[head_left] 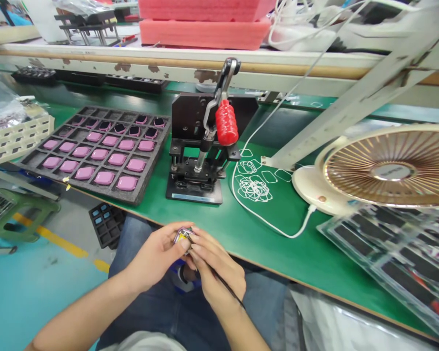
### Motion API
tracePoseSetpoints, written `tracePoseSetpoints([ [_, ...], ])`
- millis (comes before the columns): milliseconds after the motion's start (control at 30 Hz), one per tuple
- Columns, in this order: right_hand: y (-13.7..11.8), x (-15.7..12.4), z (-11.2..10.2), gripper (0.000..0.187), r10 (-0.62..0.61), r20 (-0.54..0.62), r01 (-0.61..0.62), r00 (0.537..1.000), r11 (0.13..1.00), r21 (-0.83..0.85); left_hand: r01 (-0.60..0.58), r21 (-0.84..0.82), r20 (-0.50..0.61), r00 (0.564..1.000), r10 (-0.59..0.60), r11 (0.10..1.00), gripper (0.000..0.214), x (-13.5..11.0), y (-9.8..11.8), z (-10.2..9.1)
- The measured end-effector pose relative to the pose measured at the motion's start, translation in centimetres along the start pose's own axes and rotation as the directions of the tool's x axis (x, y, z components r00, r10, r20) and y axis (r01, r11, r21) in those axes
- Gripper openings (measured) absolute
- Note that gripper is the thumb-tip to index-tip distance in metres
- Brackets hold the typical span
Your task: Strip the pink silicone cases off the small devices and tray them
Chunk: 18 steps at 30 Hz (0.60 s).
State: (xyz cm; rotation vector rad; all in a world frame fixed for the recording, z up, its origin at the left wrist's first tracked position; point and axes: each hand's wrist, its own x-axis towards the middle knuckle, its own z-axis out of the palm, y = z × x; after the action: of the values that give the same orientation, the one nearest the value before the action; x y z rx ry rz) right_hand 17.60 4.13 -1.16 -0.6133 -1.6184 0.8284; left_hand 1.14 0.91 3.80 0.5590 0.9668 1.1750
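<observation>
Above my lap, just off the table's front edge, my left hand (160,253) pinches a small watch case (183,236) with a purple rim and something yellow inside. My right hand (219,268) is closed around a thin dark stick-like tool (225,283), perhaps tweezers; its tip reaches the case. Fingers hide much of the case. Behind the hands stands a black toggle press (195,185) with a red handle (227,124). To its left, a dark foam tray (131,194) holds several purple watch cases (104,178), some showing dark screens.
White ring-shaped gaskets (255,189) lie on the green table (201,219) right of the press. A white cable (267,223) runs to a fan (391,170). A clear compartment box (388,263) sits at the right edge. Red foam blocks (205,34) rest on the shelf above.
</observation>
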Motion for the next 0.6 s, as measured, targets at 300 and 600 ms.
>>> tracePoseSetpoints([
  [300,-0.5,0.7,-2.5,0.013,0.199,-0.344,-0.194,0.918,0.98,0.051,0.146,-0.328,0.118,0.987,-0.112,0.933,0.035,0.7,0.6,-0.2],
  [600,3.2,14.0,-13.2,0.044,0.313,-0.259,-0.406,0.914,0.702,-0.584,0.191,-0.313,0.075,0.982,-0.176,0.93,0.032,0.7,-0.6,-0.8],
])
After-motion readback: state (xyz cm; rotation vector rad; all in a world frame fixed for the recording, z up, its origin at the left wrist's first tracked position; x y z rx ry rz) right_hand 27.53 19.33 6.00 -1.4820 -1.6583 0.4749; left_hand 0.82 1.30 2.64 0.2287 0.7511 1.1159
